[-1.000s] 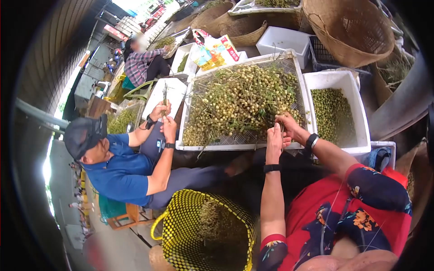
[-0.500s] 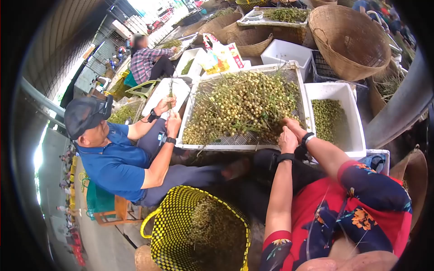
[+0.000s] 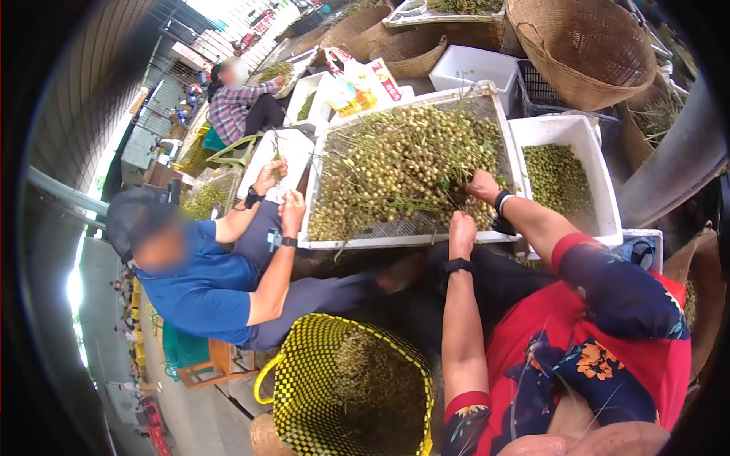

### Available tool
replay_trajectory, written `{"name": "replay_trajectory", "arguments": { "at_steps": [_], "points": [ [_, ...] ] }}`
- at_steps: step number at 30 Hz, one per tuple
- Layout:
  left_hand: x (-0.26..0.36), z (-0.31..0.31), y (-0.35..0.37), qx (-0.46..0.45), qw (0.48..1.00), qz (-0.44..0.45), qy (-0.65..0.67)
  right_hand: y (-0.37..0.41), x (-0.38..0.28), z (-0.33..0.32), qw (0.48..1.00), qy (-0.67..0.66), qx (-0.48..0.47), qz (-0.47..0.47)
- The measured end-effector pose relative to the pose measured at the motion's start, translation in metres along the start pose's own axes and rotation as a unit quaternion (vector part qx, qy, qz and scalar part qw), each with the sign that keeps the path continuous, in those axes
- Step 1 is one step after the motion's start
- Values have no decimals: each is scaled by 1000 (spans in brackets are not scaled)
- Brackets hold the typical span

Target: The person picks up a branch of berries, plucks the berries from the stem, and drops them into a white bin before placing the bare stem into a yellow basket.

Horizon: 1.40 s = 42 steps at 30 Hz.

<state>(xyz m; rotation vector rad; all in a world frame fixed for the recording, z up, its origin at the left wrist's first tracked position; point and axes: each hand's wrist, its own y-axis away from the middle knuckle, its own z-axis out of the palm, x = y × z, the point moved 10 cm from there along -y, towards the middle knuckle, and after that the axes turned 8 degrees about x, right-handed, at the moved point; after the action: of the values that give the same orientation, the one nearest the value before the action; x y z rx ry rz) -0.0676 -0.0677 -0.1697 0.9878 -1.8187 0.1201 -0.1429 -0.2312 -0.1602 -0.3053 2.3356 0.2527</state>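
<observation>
A heap of small round yellow-green fruits on thin stems [image 3: 403, 159] covers a white-framed mesh tray [image 3: 395, 245]. Over the near edge of this tray is my left hand [image 3: 461, 234], its fingers closed; whatever they pinch is too small to make out. My right hand [image 3: 484, 187] is at the right side of the heap, higher and apart from the left. Its fingers curl in among the stems, and their tips are partly hidden. Right of the tray stands a white foam box [image 3: 602, 178] with loose green fruits [image 3: 557, 182] in it.
A person in a blue shirt [image 3: 201, 281] sits at the left, handling a sprig. Below stands a yellow-black woven basket [image 3: 304, 395] with stems inside. Another person [image 3: 236, 106] sits farther back. A large wicker basket [image 3: 582, 53] and a metal post [image 3: 673, 178] are at the right.
My hands, together at the tray's right corner before, are now apart: the left has moved left and the right up into the heap. The view has shifted slightly.
</observation>
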Motion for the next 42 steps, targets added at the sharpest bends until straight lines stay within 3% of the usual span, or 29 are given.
{"name": "replay_trajectory", "arguments": {
  "at_steps": [2, 5, 7, 10, 12, 14, 16, 18, 20, 22, 23, 25, 26, 28, 29, 33, 36, 37, 38, 40, 42],
  "points": [
    [-11, 6, -5, -35, 998, -3, 59, -7, -6, -6, 998, 15, 8, -57],
    [4, -21, 24, -81, 991, -63, 88, -13, 0, -14, 998, 57, 21, -20],
    [8, -32, 35, -102, 978, -106, 148, -21, 8, -3, 995, 100, -22, -7],
    [7, -29, 29, -147, 952, -103, 247, -10, -14, -3, 969, 197, -82, -125],
    [4, -19, 24, -157, 944, -113, 267, 9, -28, -41, 952, 233, 39, -193],
    [0, -11, 22, -123, 914, -158, 352, 29, -37, -82, 960, 92, 131, -231],
    [6, -9, 18, -112, 919, -122, 359, 26, -14, -81, 969, -79, 100, -212],
    [8, 2, 16, -148, 889, -168, 400, 28, 17, -46, 960, -275, -40, -45],
    [10, 6, 14, -164, 886, -173, 397, 49, 32, -15, 887, -401, -171, 150],
    [18, 11, 19, -195, 894, -161, 369, 60, 25, 7, 814, -480, -245, 219],
    [20, 12, 21, -192, 904, -153, 351, 61, 23, 10, 812, -482, -245, 218],
    [22, 12, 26, -199, 908, -145, 338, 74, -5, 15, 727, -570, -302, 234],
    [22, 13, 30, -209, 911, -139, 327, 76, -10, 18, 724, -572, -304, 237],
    [18, 13, 35, -225, 909, -144, 321, 71, -3, 19, 755, -559, -267, 215],
    [14, 10, 37, -220, 913, -151, 308, 66, -6, 14, 788, -528, -274, 160],
    [11, 1, 50, -227, 914, -164, 295, 59, 5, 14, 806, -513, -257, 146],
    [15, 6, 59, -237, 911, -159, 300, 50, 4, 7, 892, -400, -192, 84],
    [15, 6, 61, -228, 914, -161, 293, 36, -5, -4, 936, -331, -117, 9],
    [14, 5, 63, -220, 918, -164, 286, 29, 8, -14, 959, -276, -58, 24],
    [5, 2, 64, -221, 916, -175, 286, 2, 29, -24, 977, -208, 36, 8],
    [-5, -9, 65, -199, 906, -208, 309, -4, 15, -35, 986, -118, 64, -99]
  ]
}}
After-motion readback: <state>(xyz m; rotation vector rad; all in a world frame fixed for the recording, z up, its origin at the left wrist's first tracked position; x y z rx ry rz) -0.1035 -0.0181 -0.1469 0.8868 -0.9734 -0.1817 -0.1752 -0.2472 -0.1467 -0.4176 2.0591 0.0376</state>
